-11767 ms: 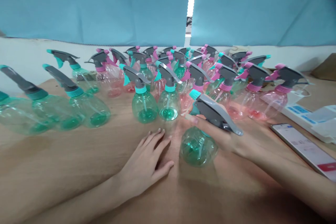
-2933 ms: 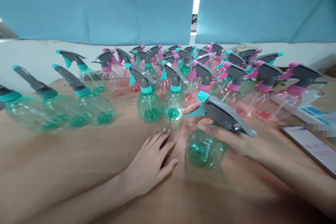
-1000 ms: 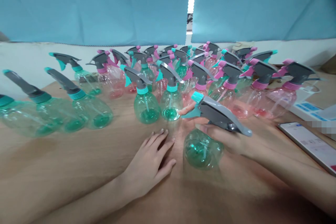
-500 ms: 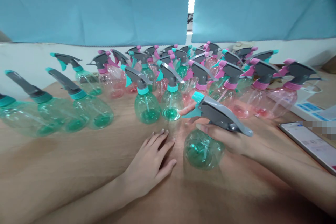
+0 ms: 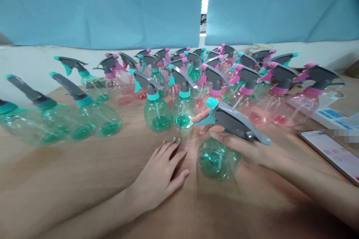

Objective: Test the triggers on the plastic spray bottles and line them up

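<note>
A translucent green spray bottle (image 5: 214, 158) was clasped below its gray head (image 5: 234, 121) by the right hand (image 5: 249, 151), just beside the left hand (image 5: 158, 175). It was round-bodied, fitted with a turquoise nozzle (image 5: 212, 102) and trigger (image 5: 206, 120); whether it was rested on the bench (image 5: 92, 179) could not be told. The left hand was laid palm-down on the wood-grained surface, loosely spread. Pink bottles (image 5: 298, 108) and more green ones (image 5: 158, 117) were ranged beyond. Blue sheeting (image 5: 112, 7) was hung above the white wall (image 5: 30, 63).

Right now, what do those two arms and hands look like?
The left hand and right hand are bare: no gloves, rings or watch that I can see. The nails look short. Both arms are bare too, with no sleeves in the picture.
</note>
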`<action>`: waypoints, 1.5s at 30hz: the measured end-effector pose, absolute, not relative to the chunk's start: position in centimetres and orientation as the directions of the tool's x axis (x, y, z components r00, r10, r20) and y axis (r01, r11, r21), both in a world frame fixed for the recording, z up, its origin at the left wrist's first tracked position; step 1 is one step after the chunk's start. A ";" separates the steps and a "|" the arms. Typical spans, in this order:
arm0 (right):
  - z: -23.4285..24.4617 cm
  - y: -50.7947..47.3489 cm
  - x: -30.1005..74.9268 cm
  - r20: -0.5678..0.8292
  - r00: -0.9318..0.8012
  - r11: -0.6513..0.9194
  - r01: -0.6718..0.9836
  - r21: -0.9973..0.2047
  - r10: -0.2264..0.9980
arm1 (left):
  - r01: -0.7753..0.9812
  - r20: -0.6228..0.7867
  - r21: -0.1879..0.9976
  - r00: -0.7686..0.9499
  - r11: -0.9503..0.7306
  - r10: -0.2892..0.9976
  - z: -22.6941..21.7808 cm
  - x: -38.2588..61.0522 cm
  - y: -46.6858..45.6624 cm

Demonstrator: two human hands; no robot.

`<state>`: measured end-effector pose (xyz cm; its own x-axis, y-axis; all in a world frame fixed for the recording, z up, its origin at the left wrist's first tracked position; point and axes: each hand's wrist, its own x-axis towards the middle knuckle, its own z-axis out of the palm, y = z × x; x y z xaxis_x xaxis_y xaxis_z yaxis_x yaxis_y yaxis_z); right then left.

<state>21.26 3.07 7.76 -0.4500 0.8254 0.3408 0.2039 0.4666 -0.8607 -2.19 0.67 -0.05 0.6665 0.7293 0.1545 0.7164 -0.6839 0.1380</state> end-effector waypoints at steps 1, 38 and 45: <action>7.8 3.1 21.3 0.344 -0.440 0.467 0.209 -0.859 0.830 | 0.718 0.154 0.137 0.665 -0.682 0.731 -0.1 -2.2 0.7; 7.4 3.1 21.6 0.370 -0.390 0.488 0.269 -0.830 0.843 | 0.717 0.165 0.153 0.660 -0.680 0.733 -0.2 -2.3 0.6; 8.0 2.9 21.1 0.437 -0.377 0.546 0.256 -0.798 0.816 | 0.717 0.149 0.151 0.664 -0.681 0.733 0.1 -2.2 0.6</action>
<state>21.09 2.94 7.98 -0.3770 0.8164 0.4374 0.2557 0.5456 -0.7981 -2.17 0.64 0.14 0.6641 0.7326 0.1493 0.7170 -0.6807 0.1506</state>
